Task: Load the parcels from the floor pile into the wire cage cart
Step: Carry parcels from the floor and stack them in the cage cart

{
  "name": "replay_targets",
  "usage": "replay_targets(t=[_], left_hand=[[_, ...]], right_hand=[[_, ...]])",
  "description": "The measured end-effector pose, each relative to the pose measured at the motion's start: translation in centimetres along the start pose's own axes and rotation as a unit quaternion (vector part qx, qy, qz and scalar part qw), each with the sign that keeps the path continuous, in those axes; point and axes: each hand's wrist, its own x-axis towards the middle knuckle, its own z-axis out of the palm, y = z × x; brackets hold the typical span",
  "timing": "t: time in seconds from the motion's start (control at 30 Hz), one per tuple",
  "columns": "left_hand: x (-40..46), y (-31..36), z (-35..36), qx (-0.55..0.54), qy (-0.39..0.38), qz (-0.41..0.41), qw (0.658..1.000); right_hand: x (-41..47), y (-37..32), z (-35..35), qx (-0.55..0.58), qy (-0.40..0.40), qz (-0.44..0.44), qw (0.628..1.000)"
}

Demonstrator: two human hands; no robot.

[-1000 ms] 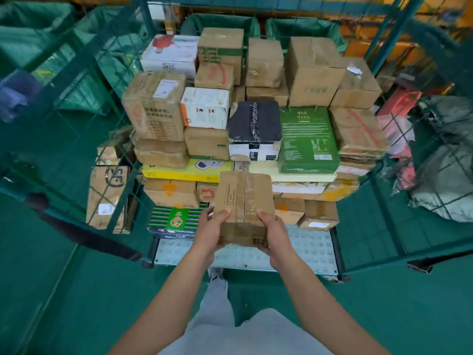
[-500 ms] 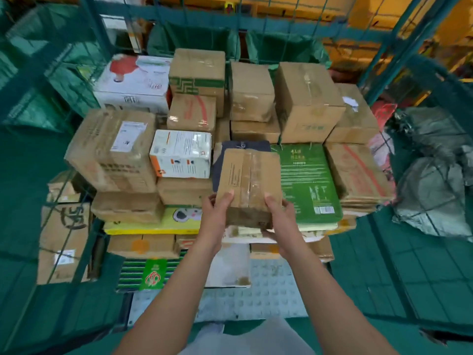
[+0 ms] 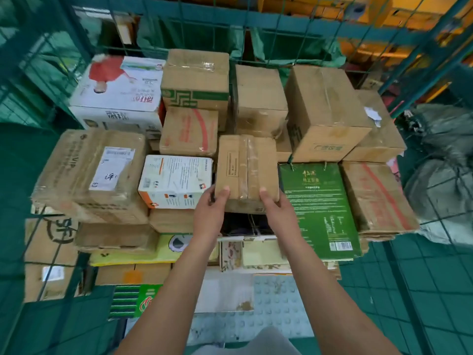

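Taped parcel (image 3: 247,172), gripped at its near corners by left hand (image 3: 211,211) and right hand (image 3: 277,212), has been carried up from cart-floor level onto the stack ahead; release is likely next.

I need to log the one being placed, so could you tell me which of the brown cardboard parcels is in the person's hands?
The small taped brown parcel at the stack's centre, gripped by left hand and right hand, between the white-and-orange box and green box.
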Motion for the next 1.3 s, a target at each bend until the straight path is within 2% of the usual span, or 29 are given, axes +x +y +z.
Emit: replay_targets(t=[0.1, 0.2, 0.4, 0.57, 0.7, 0.87, 1.13, 1.3], left_hand=[[2.0, 1.0, 0.2, 0.01, -0.003, 0.016, 1.0], [3.2, 0.9, 0.6, 0.015, -0.02, 0.012, 1.0], [3.4, -0.6, 1.3, 0.004, -0.047, 0.0, 0.999], [2.7, -1.7, 1.7, -0.012, -0.048, 0.004, 0.999], [1.2, -3.2, 3.0, -0.029, -0.051, -0.025, 0.998], [-2.6, -5.2, 6.7, 0.006, -0.124, -0.044, 0.991], [-12.7, -8.5, 13.9, 0.091, -0.292, -0.038, 0.951], [-22.6, -12.5, 16.2, 0.159, -0.374, -0.024, 0.913]], right_hand=[[2.4, -1.0, 1.1, 0.006, 0.003, 0.004, 1.0], [4.8, -0.3, 2.1, 0.039, -0.035, 0.021, 0.998], [3.4, -0.4, 3.1, 0.127, -0.087, 0.023, 0.988], [2.8, 1.1, 2.3, 0.176, -0.057, 0.048, 0.982], [1.0, 3.7, 0.5, 0.181, -0.037, 0.074, 0.98], [-3.2, 8.0, -4.2, 0.207, 0.025, 0.115, 0.971], [-14.5, 13.7, -13.5, 0.249, 0.161, 0.138, 0.945], [-25.6, 19.8, -17.4, 0.349, 0.267, 0.141, 0.887]])
